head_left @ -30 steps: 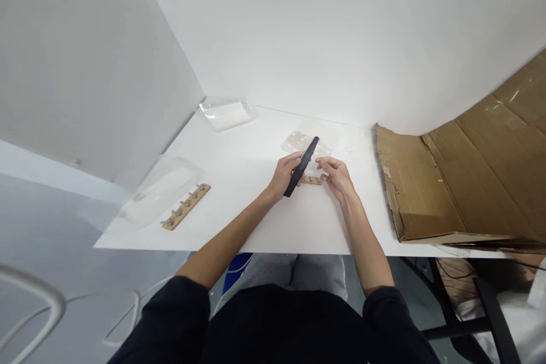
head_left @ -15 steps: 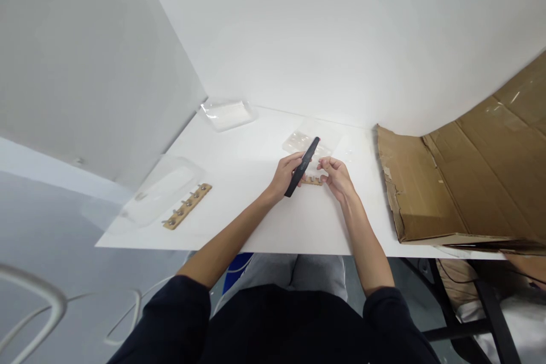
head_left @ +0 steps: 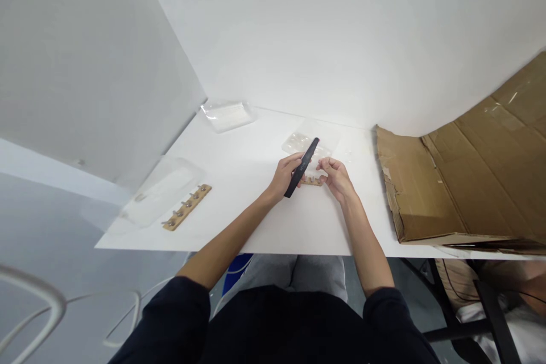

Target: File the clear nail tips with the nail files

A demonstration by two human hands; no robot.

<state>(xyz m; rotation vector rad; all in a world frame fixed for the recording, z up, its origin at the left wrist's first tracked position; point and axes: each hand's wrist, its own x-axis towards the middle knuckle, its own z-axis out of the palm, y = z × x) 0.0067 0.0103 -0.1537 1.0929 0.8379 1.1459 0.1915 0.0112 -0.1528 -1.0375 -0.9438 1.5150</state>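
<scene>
My left hand [head_left: 283, 177] is closed round a long black nail file [head_left: 302, 167], held at a slant over the table with its pink-edged tip pointing away from me. Just right of the file, my right hand [head_left: 336, 177] has its thumb and fingers pinched together; whatever is between them is too small to make out. Below and between the hands lies a short wooden strip [head_left: 313, 181] with small metal pegs, partly hidden by the fingers. Behind the file rests a clear plastic bag [head_left: 297, 143] with small pale pieces in it.
To the left lie a second wooden strip with metal pegs [head_left: 187, 207] and a clear plastic tray [head_left: 164, 187]. A wrapped white packet [head_left: 230, 115] is at the back. An opened cardboard box [head_left: 435, 182] stands on the right. White walls [head_left: 298, 40] close the table's back and left.
The hands, the file and the wooden strip hold almost the same places. Another person's arm at the lower right has shifted slightly.
</scene>
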